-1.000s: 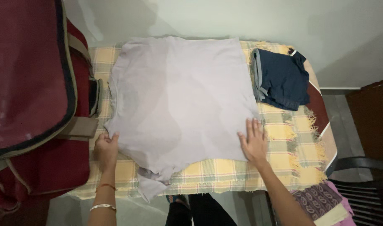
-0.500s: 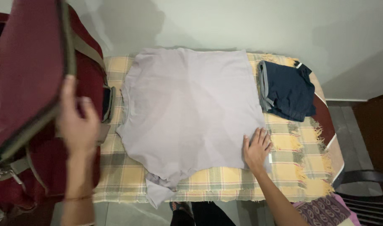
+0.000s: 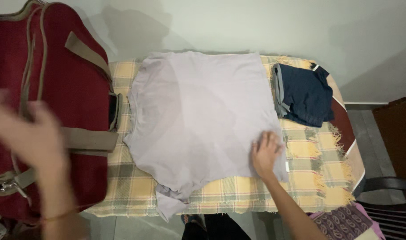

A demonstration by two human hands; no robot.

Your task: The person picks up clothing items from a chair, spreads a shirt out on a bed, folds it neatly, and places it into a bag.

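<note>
My right hand (image 3: 265, 153) lies open, flat on the lilac t-shirt (image 3: 203, 115). My left hand (image 3: 29, 133), blurred, open, is over the maroon bag (image 3: 56, 89) at 9 o'clock.

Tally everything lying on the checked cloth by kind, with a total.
Spread-out garments: 1, the pale lilac T-shirt, with the right hand flat on its edge.
Folded garments: 1, the dark blue piece.
Bags: 1, the maroon bag, which the blurred left hand is in front of.
Total: 3
</note>
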